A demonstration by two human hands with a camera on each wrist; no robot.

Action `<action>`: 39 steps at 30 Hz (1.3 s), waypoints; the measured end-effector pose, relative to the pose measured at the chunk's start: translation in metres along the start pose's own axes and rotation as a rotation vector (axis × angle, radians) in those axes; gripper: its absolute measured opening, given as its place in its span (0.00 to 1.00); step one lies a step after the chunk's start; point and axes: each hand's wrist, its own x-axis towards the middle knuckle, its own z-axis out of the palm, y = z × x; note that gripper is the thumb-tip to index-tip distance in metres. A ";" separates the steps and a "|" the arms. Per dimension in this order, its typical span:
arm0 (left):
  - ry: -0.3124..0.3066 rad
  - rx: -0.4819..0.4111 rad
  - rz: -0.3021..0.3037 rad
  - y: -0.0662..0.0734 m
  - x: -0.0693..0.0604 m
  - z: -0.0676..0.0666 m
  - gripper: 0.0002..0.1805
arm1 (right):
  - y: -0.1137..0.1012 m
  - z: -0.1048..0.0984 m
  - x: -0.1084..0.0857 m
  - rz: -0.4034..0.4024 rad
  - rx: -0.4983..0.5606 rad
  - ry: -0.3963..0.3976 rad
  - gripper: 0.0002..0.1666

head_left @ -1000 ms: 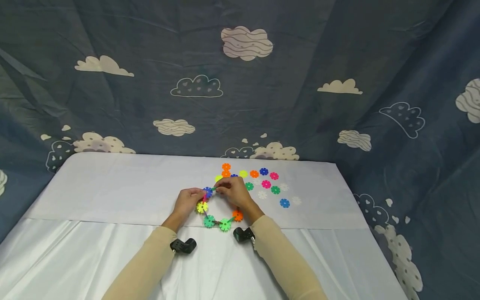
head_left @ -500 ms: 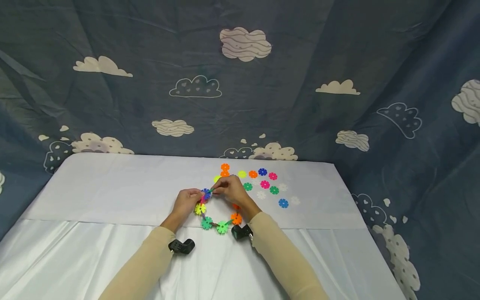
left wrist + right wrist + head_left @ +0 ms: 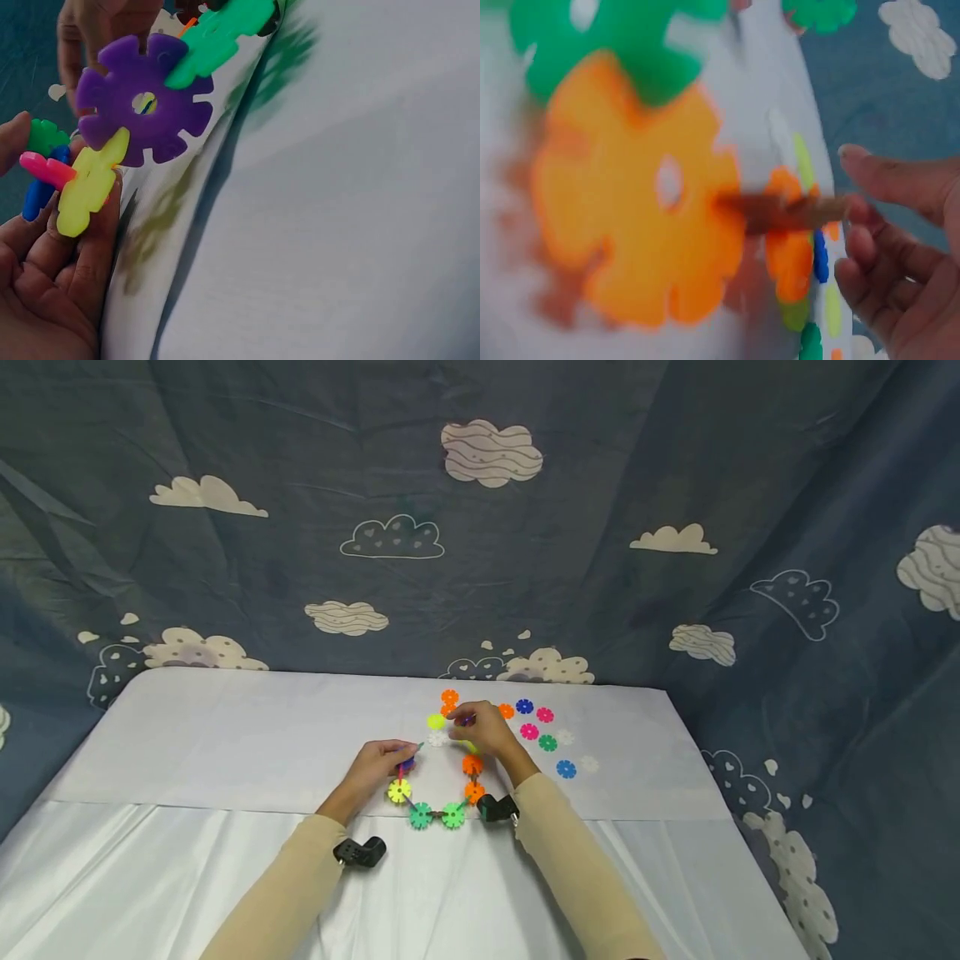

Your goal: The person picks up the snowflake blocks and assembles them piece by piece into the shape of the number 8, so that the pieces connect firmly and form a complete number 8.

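Note:
A chain of colourful notched plastic discs curves across the white cloth. Its left end is in my left hand [image 3: 375, 770], which grips a blue disc [image 3: 36, 196] with a small green disc [image 3: 48, 136] joined to it. Beside the fingers in the left wrist view are linked a pink disc [image 3: 48, 171], a yellow disc [image 3: 90, 191] and a purple disc [image 3: 146, 101]. My right hand [image 3: 487, 728] hovers over the loose discs, thumb and fingers apart, near a dark blue disc [image 3: 470, 720]. An orange chain disc [image 3: 641, 202] looms blurred in the right wrist view.
Loose discs lie at the back right: an orange one [image 3: 449, 697], a yellow one [image 3: 436, 721], a white one [image 3: 437, 739], a pink one [image 3: 545, 715] and a blue one [image 3: 566, 769], among several others. A dark cloud-printed curtain [image 3: 525, 585] hangs behind the table.
My right hand has let go of the green disc beside my left hand and moved right to the loose discs. The green disc stays on the chain, and the left hand has lowered slightly.

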 end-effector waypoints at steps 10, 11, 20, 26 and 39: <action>-0.016 -0.030 -0.006 -0.003 0.000 -0.002 0.20 | -0.004 0.018 0.016 -0.017 -0.337 -0.157 0.15; -0.018 -0.035 -0.004 -0.003 -0.001 -0.001 0.20 | -0.005 0.019 0.015 -0.011 -0.342 -0.158 0.14; -0.036 -0.034 0.019 -0.006 -0.001 -0.001 0.20 | -0.004 0.018 0.002 -0.001 0.156 -0.126 0.07; -0.032 -0.033 0.038 -0.006 -0.001 -0.005 0.20 | -0.007 0.019 -0.005 0.012 0.388 -0.100 0.10; -0.041 -0.063 0.060 -0.008 -0.001 -0.005 0.19 | -0.016 0.019 -0.008 -0.068 0.330 -0.113 0.10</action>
